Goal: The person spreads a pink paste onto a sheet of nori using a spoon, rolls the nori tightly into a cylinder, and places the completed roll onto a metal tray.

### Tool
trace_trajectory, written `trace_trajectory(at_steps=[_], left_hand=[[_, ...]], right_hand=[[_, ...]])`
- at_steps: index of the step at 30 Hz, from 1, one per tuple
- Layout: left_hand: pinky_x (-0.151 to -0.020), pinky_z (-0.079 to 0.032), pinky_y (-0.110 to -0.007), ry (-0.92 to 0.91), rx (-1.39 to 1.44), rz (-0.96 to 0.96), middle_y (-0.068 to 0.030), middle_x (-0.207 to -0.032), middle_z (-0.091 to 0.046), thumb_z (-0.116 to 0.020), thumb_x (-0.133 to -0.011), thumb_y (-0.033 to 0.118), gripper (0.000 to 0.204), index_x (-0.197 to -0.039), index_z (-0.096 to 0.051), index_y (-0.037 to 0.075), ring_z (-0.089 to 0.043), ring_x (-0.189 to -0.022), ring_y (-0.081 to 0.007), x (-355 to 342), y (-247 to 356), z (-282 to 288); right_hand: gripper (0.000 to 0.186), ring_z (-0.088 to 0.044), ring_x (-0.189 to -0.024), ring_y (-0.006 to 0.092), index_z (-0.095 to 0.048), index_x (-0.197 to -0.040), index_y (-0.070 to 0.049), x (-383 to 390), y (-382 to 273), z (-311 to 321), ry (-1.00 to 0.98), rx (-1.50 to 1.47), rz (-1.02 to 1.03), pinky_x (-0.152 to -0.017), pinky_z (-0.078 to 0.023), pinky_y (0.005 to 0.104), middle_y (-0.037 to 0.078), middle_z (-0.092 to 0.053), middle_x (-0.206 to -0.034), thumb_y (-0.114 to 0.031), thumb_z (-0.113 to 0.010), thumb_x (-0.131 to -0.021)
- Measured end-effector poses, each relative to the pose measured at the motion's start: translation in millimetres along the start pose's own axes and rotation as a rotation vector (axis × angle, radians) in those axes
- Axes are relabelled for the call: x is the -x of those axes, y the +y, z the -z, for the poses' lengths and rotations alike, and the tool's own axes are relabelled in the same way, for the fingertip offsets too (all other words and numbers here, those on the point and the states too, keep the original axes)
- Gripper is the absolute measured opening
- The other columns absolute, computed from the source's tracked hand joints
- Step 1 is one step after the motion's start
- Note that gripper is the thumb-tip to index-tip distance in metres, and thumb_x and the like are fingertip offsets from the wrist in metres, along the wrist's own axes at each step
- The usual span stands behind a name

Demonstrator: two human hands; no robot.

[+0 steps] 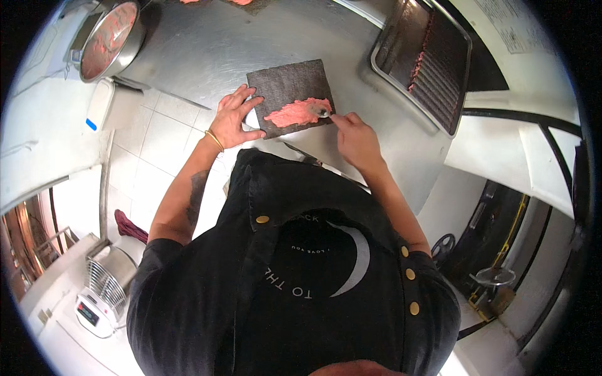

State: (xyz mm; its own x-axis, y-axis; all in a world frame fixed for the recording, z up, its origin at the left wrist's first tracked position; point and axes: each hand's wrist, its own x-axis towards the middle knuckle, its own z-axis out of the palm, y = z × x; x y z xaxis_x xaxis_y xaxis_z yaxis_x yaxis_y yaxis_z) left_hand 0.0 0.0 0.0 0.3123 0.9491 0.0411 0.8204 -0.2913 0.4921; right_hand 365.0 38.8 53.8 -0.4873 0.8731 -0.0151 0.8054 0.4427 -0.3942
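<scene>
A dark, square seaweed sheet [290,81] lies on the steel table in front of me, slightly turned. Pink paste [290,114] is spread in a long uneven band across its nearer half. My left hand [232,120] has its fingers apart, with fingertips and thumb at the sheet's left edge. A spoon [323,113] is gripped in my right hand [359,144]. Its bowl rests in the paste at the right end of the band, and my fingers cover most of the handle.
A metal bowl [130,47] smeared with pink paste stands at the far left. On the right, a metal tray [453,128] holds several dark rolls in a row, one showing pink along its side. More pink paste on a dark sheet [254,6] shows at the far edge.
</scene>
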Motion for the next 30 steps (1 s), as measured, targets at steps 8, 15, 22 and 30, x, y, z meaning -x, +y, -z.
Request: trace_trajectory(at_steps=[8,15,22,30], left_hand=[[-0.118,-0.033,-0.054,0.057,0.003,-0.217,-0.0187,-0.156,-0.049,-0.089,-0.074,0.051,0.091,-0.149,-0.057,0.011,-0.039,-0.152,-0.0403,-20.1,-12.0,9.2],[-0.122,-0.026,-0.056,-0.07,-0.025,-0.332,-0.018,-0.16,-0.043,-0.086,-0.076,0.059,0.103,-0.158,-0.043,0.013,-0.032,-0.156,-0.0379,-40.6,-24.7,-9.5],[-0.123,-0.025,-0.053,-0.087,-0.037,-0.324,-0.0165,-0.161,-0.044,-0.089,-0.071,0.059,0.108,-0.156,-0.045,0.01,-0.033,-0.155,-0.0349,-43.3,-25.7,-2.6],[-0.122,-0.025,-0.051,-0.097,-0.031,-0.293,-0.0162,-0.158,-0.047,-0.092,-0.067,0.055,0.108,-0.154,-0.049,0.008,-0.035,-0.155,-0.0335,-45.5,-20.4,4.6]], right_hand=[[0.035,-0.072,-0.089,0.0386,-0.074,-0.119,-0.01,29.7,-27.1,28.3,0.376,-0.047,-0.28,-0.08,-0.059,0.0476,0.015,-0.071,-0.107,0.001,-0.061,-0.088],[0.04,-0.071,-0.091,0.0337,-0.075,-0.116,-0.01,45.0,-50.0,17.2,0.06,0.132,-0.079,-0.078,-0.06,0.0444,0.009,-0.07,-0.105,0.002,-0.062,-0.081],[0.042,-0.071,-0.094,0.0338,-0.075,-0.121,-0.013,17.0,-41.6,5.4,0.017,0.191,-0.125,-0.082,-0.06,0.045,0.009,-0.07,-0.105,0.0,-0.057,-0.085],[0.044,-0.072,-0.087,0.037,-0.069,-0.131,-0.014,45.1,-15.7,15.4,0.215,0.072,-0.319,-0.077,-0.06,0.0465,0.015,-0.07,-0.107,-0.003,-0.057,-0.09]])
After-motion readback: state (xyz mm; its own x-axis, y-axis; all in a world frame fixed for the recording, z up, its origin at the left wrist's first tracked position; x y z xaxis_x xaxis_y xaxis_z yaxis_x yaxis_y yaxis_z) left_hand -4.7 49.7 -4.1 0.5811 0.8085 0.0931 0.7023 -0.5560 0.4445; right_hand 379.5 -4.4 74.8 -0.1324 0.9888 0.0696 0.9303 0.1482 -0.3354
